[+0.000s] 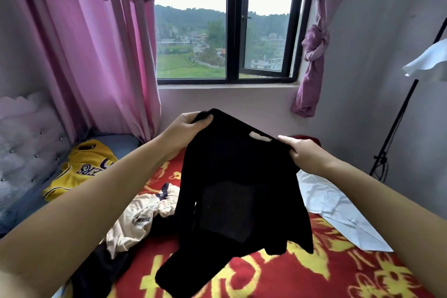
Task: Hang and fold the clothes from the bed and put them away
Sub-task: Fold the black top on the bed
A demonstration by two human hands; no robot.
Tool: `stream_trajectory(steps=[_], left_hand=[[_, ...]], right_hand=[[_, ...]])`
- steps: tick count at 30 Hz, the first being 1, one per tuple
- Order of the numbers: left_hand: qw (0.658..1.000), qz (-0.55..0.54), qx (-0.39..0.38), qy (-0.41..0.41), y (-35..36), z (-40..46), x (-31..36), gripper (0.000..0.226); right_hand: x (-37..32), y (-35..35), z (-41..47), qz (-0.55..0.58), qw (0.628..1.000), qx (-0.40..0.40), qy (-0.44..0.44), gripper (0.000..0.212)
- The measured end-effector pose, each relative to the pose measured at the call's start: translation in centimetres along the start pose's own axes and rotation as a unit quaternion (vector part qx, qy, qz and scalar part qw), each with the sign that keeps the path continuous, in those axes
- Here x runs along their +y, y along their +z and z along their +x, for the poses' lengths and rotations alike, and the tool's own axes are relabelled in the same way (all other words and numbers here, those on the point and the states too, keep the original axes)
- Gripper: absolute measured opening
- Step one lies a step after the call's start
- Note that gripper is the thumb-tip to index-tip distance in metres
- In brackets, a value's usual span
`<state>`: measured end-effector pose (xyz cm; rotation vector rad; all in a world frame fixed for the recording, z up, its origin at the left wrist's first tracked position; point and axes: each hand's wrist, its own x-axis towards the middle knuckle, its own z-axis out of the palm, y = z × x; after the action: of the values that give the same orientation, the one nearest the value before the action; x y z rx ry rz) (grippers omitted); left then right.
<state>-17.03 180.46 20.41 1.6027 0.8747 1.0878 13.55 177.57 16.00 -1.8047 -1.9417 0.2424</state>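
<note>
Right now your left hand (187,124) has its fingers (205,119) curled over one top corner of a black sweater (239,176), with the thumb tucked on the near side, so it is gripping the cloth. Your right hand (301,150) pinches the other top corner, thumb lying flat along the top edge and the other fingers folded under the cloth. Both bare arms reach forward from the near corners of the picture.

You hold the sweater up in the air over the middle of the bed (302,273). A small pale label (260,136) shows near its top edge, between your hands. Its body hangs down, and one long sleeve droops to the near side and touches the red and yellow blanket (338,280).

Under your left arm lies a crumpled cream garment (137,220) with something dark beside it. Farther off, near the left edge of the bed by the padded headboard (26,143), lies a yellow jersey (82,167) with purple letters. On the right side of the bed, just beyond your right wrist, a white garment (336,210) is spread flat.

Past the far edge of the bed is a window (232,31) with a dark frame, green hills and houses outside. A pink curtain (96,55) hangs at its left, and a knotted one (314,55) hangs at its right. A black stand (396,123) leans by the right wall.
</note>
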Motion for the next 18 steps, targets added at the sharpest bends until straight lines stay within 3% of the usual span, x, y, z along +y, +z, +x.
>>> stream_trajectory(steps=[2,4,8,12,15,18], left_hand=[[1.0,0.01,0.021,0.009,-0.4,0.0,0.2,0.016],[0.999,0.026,0.033,0.013,-0.8,-0.2,0.3,0.015],[0.998,0.046,0.037,0.004,-2.0,-0.7,0.3,0.013],[0.998,0.052,0.015,-0.01,-3.1,-0.9,0.6,0.019],[1.0,0.008,0.004,-0.007,-3.9,-1.1,0.4,0.032],[0.999,-0.047,0.016,-0.008,-4.5,-1.4,-0.2,0.043]], right_hand=[[-0.4,-0.2,-0.1,-0.007,0.998,-0.064,0.019,0.053],[-0.8,-0.9,-0.1,0.029,0.997,-0.069,0.016,0.051],[-1.7,-2.8,-0.6,0.25,0.966,-0.064,0.035,0.032],[-2.3,-4.4,-1.3,0.364,0.929,-0.039,0.047,0.017],[-1.5,-6.1,-1.4,0.402,0.898,-0.18,0.002,0.018],[-0.3,-7.3,-1.5,0.313,0.887,-0.339,0.003,0.041]])
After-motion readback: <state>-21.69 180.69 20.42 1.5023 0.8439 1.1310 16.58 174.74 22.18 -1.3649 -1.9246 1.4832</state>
